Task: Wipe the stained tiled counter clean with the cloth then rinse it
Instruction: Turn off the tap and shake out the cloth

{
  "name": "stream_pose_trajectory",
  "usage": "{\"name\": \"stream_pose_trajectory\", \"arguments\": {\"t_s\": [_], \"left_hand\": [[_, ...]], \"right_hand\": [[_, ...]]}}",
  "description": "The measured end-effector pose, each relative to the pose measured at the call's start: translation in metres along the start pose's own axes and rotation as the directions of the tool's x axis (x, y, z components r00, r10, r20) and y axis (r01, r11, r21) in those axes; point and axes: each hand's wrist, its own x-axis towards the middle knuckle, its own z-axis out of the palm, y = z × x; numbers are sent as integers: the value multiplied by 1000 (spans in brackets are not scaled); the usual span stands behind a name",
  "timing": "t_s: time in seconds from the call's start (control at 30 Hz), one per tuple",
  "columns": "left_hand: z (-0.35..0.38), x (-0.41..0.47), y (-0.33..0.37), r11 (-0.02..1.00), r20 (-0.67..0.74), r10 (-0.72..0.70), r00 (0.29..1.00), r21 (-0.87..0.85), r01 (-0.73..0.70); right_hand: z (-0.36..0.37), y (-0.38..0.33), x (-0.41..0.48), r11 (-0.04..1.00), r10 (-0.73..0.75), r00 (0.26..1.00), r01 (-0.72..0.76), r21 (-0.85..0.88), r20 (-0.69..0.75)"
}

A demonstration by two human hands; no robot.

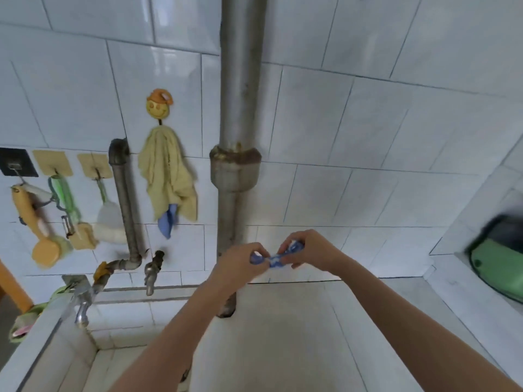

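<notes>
1. Brushes [42, 222] are hanging from stick-on hooks on the tiled wall at the far left
2. Two taps [151, 274] are sticking out over the sink [113, 360], fed by a thin pipe [126, 207]
3. A yellow towel [167, 179] is hanging from a smiley-face hook [158, 104]
4. The left hand [240, 264] is pinching one end of the cloth [273, 257] (blue and white, bunched into a tight roll), fingers curled round it
5. The cloth is stretching between both hands, in the air above the counter [283, 335], just in front of the thick pipe [240, 108]
6. The right hand [308, 248] is gripping the other end, fingers curled over it
7. A blurred green object [495, 267] is sitting on a ledge at the far right
</notes>
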Motion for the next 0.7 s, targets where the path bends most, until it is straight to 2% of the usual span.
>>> {"name": "stream_pose_trajectory", "arguments": {"t_s": [0.07,0.17,0.27,0.47,0.6,0.7], "left_hand": [[1,21,37,999,-39,32,999,2,-32],[-16,50,88,995,-144,102,984,28,-99],[-48,81,134,980,-317,197,928,54,-190],[-121,131,208,946,-521,303,798,67,-316],[-164,156,253,920,-647,339,683,75,-385],[-193,170,289,901,-727,366,581,121,-416]], "right_hand": [[-43,2,-2,997,-44,998,41,-65,-44],[-100,-7,1,991,-127,985,121,-59,-118],[-147,-33,9,973,-232,939,229,-43,-253],[-231,-95,30,900,-436,786,388,-200,-438],[-277,-141,36,831,-542,620,498,-250,-568],[-305,-174,41,777,-543,511,606,-168,-667]]}}
